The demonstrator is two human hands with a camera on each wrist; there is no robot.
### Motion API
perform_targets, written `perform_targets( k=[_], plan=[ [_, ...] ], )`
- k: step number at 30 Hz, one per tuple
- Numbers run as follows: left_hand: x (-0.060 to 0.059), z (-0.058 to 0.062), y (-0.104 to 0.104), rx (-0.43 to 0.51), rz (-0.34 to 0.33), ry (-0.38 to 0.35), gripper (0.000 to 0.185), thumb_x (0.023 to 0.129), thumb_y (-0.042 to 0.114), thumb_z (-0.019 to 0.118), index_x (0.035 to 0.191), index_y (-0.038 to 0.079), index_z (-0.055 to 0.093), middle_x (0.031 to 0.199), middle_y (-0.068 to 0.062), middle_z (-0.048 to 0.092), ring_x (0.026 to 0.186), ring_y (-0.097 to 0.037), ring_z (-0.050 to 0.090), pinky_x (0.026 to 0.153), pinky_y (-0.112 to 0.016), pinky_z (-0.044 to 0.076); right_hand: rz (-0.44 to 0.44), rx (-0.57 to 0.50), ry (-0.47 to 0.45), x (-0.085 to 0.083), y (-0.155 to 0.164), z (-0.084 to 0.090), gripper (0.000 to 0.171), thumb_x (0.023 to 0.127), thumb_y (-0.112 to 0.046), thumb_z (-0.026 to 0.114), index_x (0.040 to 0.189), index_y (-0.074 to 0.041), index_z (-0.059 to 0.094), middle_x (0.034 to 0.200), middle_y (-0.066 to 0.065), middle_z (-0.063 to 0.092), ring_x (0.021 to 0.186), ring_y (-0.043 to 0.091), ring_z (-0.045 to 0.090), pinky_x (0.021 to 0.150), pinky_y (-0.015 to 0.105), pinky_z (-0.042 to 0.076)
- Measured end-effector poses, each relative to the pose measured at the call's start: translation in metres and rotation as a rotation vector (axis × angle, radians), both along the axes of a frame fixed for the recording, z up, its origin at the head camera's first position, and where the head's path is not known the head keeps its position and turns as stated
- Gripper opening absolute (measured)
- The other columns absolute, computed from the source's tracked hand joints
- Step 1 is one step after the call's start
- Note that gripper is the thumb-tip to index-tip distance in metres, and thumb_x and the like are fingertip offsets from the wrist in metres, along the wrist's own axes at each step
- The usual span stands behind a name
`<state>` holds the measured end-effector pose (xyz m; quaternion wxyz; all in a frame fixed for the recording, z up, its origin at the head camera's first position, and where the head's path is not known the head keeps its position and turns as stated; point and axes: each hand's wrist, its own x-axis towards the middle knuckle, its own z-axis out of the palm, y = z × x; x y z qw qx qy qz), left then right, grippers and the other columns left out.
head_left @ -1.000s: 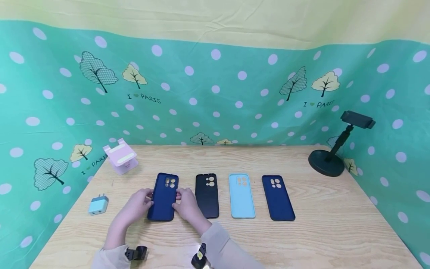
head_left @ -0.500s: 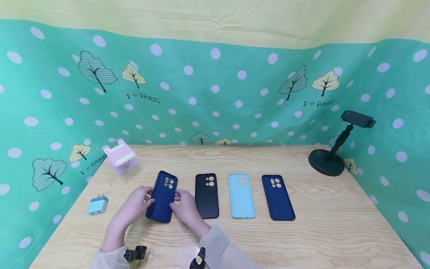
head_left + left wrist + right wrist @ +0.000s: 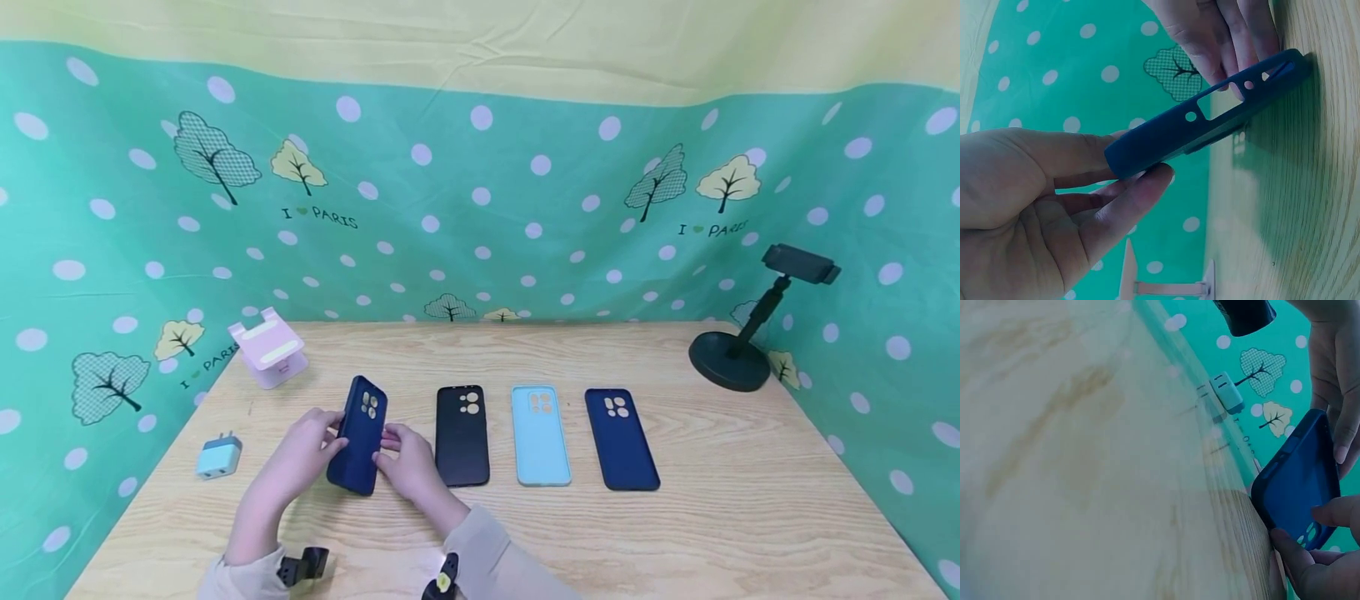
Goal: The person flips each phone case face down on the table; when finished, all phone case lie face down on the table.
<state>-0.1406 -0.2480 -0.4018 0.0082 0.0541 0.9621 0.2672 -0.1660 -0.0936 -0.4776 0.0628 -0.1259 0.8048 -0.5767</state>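
Observation:
A dark blue phone case [image 3: 360, 450] is tilted above the left part of the table, its left long edge raised. My left hand [image 3: 306, 450] pinches that raised edge between thumb and fingers; the left wrist view shows the grip [image 3: 1085, 194] and the cutouts in the case's end. At the opposite long edge, low by the table, my right hand [image 3: 408, 462] pinches the case; in the right wrist view its thumb or finger lies over the inner face [image 3: 1294, 487]. To the right lie a black phone case [image 3: 461, 442], a light blue phone case [image 3: 542, 442] and another dark blue one [image 3: 621, 442].
A pink phone stand [image 3: 270, 350] stands at the back left, and a light blue charger plug [image 3: 219, 456] lies at the left. At the back right is a black stand [image 3: 731, 362] with a holder on top. A patterned curtain [image 3: 480, 167] borders the wooden table [image 3: 735, 533].
The left phone case has gone from lying nearly flat to tilting, its left edge lifted by the left hand. Both hands have shifted slightly with it. The other cases have not moved.

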Motion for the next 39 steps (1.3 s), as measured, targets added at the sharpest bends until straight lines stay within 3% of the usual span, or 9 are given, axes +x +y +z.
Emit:
perform_targets(
  k=[7, 13, 20, 25, 31, 39],
  plan=[
    [0.001, 0.0, 0.004, 0.015, -0.006, 0.046, 0.035, 0.089, 0.0, 0.061, 0.119, -0.019, 0.055, 0.105, -0.026, 0.061, 0.087, -0.031, 0.066, 0.077, -0.045, 0.056, -0.034, -0.276, -0.246, -0.001, -0.003, 0.0, 0.039, 0.089, -0.001, 0.06, 0.126, 0.01, 0.056, 0.116, 0.02, 0.067, 0.104, 0.021, 0.067, 0.072, 0.026, 0.06],
    [0.0, -0.002, 0.005, 0.033, -0.007, 0.089, 0.033, 0.091, 0.001, 0.06, 0.119, -0.017, 0.057, 0.105, -0.026, 0.063, 0.086, -0.033, 0.067, 0.077, -0.046, 0.056, -0.048, -0.316, -0.282, 0.0, -0.003, 0.0, 0.036, 0.092, -0.001, 0.057, 0.127, 0.009, 0.055, 0.118, 0.019, 0.066, 0.105, 0.022, 0.067, 0.073, 0.029, 0.061],
    [0.001, -0.005, 0.005, 0.06, -0.004, 0.157, 0.03, 0.087, -0.009, 0.054, 0.116, -0.015, 0.06, 0.1, -0.022, 0.065, 0.085, -0.032, 0.067, 0.076, -0.044, 0.057, -0.057, -0.35, -0.292, 0.002, -0.002, 0.001, 0.036, 0.092, -0.003, 0.058, 0.126, 0.01, 0.055, 0.119, 0.02, 0.065, 0.104, 0.023, 0.066, 0.073, 0.032, 0.061],
    [0.0, -0.005, 0.006, 0.092, 0.001, 0.126, 0.033, 0.088, -0.009, 0.053, 0.12, -0.016, 0.057, 0.103, -0.023, 0.064, 0.087, -0.032, 0.068, 0.074, -0.041, 0.058, -0.058, -0.374, -0.302, 0.005, -0.001, 0.004, 0.037, 0.093, -0.004, 0.058, 0.127, 0.011, 0.054, 0.121, 0.021, 0.064, 0.106, 0.024, 0.066, 0.075, 0.034, 0.061],
    [0.0, -0.004, 0.006, 0.168, 0.01, 0.031, 0.036, 0.091, -0.007, 0.05, 0.125, -0.017, 0.052, 0.107, -0.027, 0.064, 0.092, -0.033, 0.067, 0.07, -0.031, 0.059, -0.04, -0.443, -0.322, 0.008, 0.0, 0.01, 0.04, 0.096, -0.01, 0.056, 0.129, 0.012, 0.052, 0.125, 0.023, 0.061, 0.114, 0.028, 0.062, 0.079, 0.038, 0.06],
    [-0.002, -0.008, 0.008, 0.245, -0.019, -0.03, 0.033, 0.093, -0.007, 0.05, 0.124, -0.016, 0.054, 0.104, -0.025, 0.067, 0.093, -0.03, 0.067, 0.07, -0.026, 0.06, -0.039, -0.489, -0.345, 0.01, 0.0, 0.021, 0.042, 0.094, -0.013, 0.06, 0.129, 0.01, 0.054, 0.122, 0.02, 0.063, 0.111, 0.026, 0.064, 0.081, 0.039, 0.06]
  ],
)
